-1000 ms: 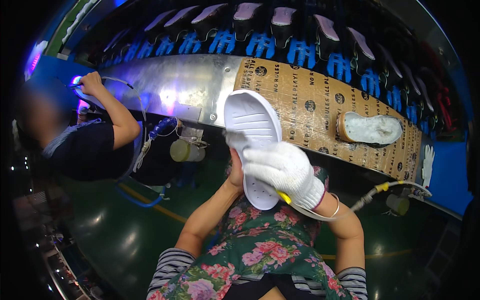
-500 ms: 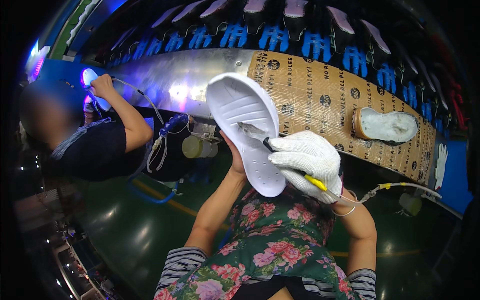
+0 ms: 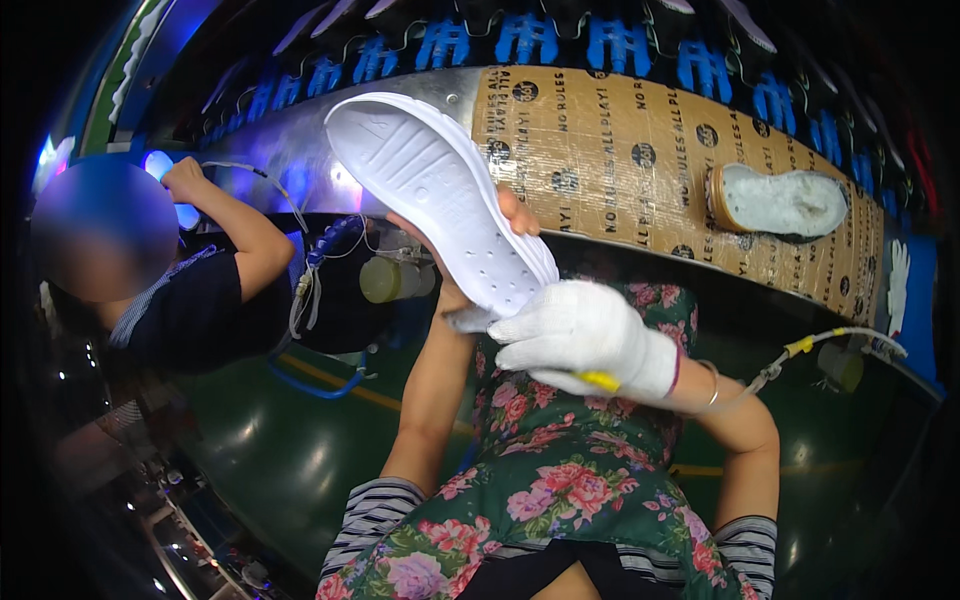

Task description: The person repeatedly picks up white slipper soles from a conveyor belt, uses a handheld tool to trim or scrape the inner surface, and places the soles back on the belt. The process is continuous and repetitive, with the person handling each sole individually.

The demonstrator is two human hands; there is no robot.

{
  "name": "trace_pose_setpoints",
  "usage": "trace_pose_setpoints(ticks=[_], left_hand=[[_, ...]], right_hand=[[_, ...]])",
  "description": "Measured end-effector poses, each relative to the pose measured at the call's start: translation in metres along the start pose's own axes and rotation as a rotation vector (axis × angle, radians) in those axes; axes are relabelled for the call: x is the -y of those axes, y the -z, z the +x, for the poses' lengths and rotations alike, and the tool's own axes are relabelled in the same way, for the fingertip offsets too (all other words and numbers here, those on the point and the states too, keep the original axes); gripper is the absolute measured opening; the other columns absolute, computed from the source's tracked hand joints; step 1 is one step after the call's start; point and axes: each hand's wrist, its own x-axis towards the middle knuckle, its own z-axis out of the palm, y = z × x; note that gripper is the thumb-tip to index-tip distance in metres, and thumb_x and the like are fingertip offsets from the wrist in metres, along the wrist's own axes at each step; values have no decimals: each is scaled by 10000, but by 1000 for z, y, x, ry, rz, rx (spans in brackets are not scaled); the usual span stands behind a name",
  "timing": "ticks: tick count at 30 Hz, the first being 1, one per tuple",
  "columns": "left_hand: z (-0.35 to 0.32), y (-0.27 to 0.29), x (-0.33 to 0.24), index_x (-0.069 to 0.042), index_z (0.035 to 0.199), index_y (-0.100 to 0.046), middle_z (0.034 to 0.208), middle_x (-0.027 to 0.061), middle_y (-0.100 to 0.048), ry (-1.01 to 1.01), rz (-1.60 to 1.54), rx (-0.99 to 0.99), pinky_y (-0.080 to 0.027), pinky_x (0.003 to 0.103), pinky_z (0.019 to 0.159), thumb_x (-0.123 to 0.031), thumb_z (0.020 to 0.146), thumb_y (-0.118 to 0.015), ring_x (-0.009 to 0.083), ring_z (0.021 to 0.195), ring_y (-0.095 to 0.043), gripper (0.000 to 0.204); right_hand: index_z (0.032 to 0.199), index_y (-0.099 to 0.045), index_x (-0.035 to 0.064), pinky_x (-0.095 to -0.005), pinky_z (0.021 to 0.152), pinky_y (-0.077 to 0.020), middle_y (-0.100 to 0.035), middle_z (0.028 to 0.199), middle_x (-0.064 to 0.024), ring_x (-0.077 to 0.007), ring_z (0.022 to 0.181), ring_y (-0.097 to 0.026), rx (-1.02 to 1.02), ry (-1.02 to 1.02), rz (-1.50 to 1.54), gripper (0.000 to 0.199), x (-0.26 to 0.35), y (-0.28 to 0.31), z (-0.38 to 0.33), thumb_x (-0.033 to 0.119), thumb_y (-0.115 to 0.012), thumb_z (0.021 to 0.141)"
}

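My left hand (image 3: 505, 222) is bare and grips a white shoe sole (image 3: 432, 190) from behind, tread side up, tilted toward the upper left. Only its fingers show past the sole's edge. My right hand (image 3: 575, 332) wears a white glove and is closed on a thin tool with a yellow handle (image 3: 597, 380) at the sole's near end. The tool's tip is hidden behind the glove. A thin hose (image 3: 800, 352) runs from that hand off to the right.
A cardboard-covered bench (image 3: 640, 140) lies ahead, with another shoe piece (image 3: 780, 200) on it. Blue racks (image 3: 620, 45) line the far side. A co-worker (image 3: 190, 300) at the left reaches up to the metal bench surface (image 3: 290, 150). A small canister (image 3: 385, 280) hangs below.
The sole has swung up and to the left and looms larger. My gloved right hand has slid down to its near end.
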Motion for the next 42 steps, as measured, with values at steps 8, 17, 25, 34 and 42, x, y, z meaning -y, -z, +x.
trace_pose_setpoints(ticks=[8, 17, 25, 34, 42], left_hand=[[16, -3, -10, -89, 1431, -525, 1040, 234, -639, 96, 1, 22, -511, 507, 809, -1058, 664, -435, 365, 830, -645, 1238], [32, 3, -31, -55, 1502, -435, 1076, 308, -629, 451, 158, 83, -523, 535, 743, -1006, 659, -571, 420, 829, -671, 1278], [27, 5, -29, 17, 1500, -479, 1293, 254, -664, 685, 318, -37, -630, 477, 867, -803, 742, -722, 356, 1063, -722, 1143], [59, 14, -37, -44, 1559, -452, 1415, 189, -633, 607, 684, -190, -581, 412, 1024, -768, 929, -502, 278, 1236, -662, 961], [66, 19, -27, -8, 1445, -548, 1406, 201, -617, -191, 385, -323, -548, 486, 1033, -481, 1065, -493, 310, 1309, -599, 609]], right_hand=[[1032, -774, 144, -397, 750, -591, -760, 1149, -75, -273, 919, -735, 52, -134, -85, 300, 7, -15, -12, 76, -813, 741], [1060, -752, 126, -412, 728, -589, -756, 1123, -84, -290, 910, -734, 111, -117, -245, 305, 8, -24, -13, 98, -775, 757], [1077, -741, 135, -404, 766, -581, -740, 1143, -70, -291, 930, -717, 244, -90, -267, 405, -3, -13, -10, 52, -818, 688], [979, -798, 100, -338, 787, -587, -786, 1008, -89, -246, 879, -748, -114, -469, 137, 201, -8, -5, -6, 22, -826, 796], [1062, -755, -39, -317, 912, -593, -764, 1142, -186, -220, 1018, -733, -769, -959, 772, 198, -17, 13, -5, -95, -728, 874]])
